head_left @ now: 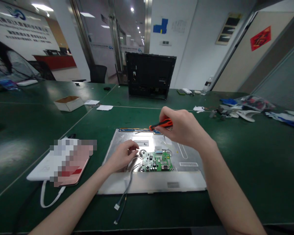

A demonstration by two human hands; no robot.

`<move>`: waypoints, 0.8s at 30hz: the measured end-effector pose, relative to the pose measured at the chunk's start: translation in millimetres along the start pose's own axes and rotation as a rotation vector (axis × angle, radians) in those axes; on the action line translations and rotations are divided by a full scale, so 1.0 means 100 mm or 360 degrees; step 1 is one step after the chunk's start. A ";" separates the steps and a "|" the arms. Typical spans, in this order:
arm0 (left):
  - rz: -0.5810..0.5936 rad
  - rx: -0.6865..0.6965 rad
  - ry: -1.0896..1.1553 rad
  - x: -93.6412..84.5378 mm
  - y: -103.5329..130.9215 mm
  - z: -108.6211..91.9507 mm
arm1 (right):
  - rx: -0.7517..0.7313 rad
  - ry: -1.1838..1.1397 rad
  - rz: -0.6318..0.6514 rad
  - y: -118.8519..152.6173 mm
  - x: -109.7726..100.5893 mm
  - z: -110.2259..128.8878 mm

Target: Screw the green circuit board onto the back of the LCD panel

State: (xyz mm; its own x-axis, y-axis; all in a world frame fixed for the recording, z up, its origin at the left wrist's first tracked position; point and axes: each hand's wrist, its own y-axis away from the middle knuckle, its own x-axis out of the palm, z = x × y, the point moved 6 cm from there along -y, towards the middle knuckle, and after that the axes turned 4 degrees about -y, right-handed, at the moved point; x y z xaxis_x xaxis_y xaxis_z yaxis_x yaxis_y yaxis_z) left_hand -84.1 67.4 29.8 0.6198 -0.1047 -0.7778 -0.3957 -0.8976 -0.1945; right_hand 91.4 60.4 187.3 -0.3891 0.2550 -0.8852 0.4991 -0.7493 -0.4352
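A silver display panel (152,182) lies flat on the green table, with a green circuit board (157,161) on its middle. Above the panel's upper part, my right hand (180,125) is closed around an orange and black screwdriver (164,123), its shaft pointing left. My left hand (124,154) is over the panel's left side, left of the board, fingers bent and slightly apart, with nothing visible in them. Grey cables (131,181) run from the board's left edge over the panel's front edge, their white connectors hanging past it. A blue strip (127,130) lines the panel's far edge.
A phone (74,168) and a white device (40,168) with a white cable lie at the left. Farther back are an open box (69,103), paper pieces and a standing black monitor housing (150,75). Tools and bags (254,102) lie back right; a person sits far left.
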 end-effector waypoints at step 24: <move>0.0066 -0.0033 -0.0303 0.24 -0.53 0.18 | 0.0797 -0.1275 -0.0270 1.11 1.29 -1.80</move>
State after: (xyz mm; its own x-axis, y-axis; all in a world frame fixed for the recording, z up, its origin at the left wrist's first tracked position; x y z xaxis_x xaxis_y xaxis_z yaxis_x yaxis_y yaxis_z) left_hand -60.7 120.3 10.8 0.4628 -0.0607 -0.8844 -0.4029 -0.9030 -0.1489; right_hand 235.8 119.8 -5.0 -0.9322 0.0297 -0.3606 0.0707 -0.9624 -0.2621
